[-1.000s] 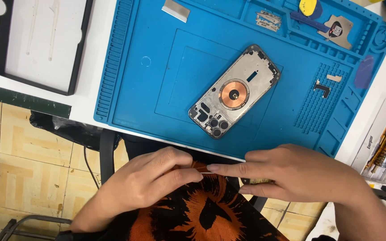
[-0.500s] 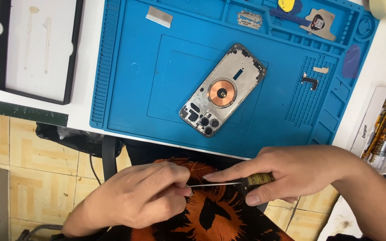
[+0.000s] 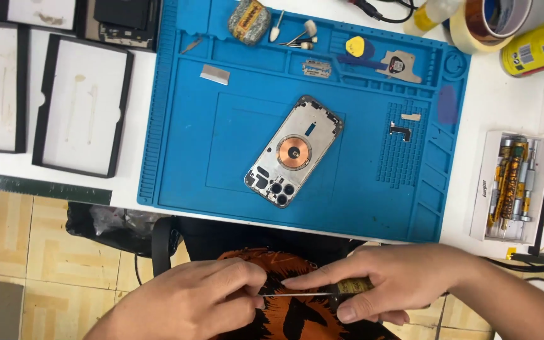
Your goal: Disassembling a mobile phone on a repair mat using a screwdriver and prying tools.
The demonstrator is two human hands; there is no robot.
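right hand (image 3: 391, 286) pinches thin tool (image 3: 322, 291) | left hand (image 3: 203, 302) closed on tip, probably; tip hidden | wrists cut off

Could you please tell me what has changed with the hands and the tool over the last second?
The hands drew slightly apart: the right hand now visibly grips a thin-bladed tool by its handle, the left hand pinching its tip. The opened phone housing stays untouched on the blue mat.

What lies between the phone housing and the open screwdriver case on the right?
In the head view, two small loose parts lie on the blue mat between phone housing and screwdriver case.
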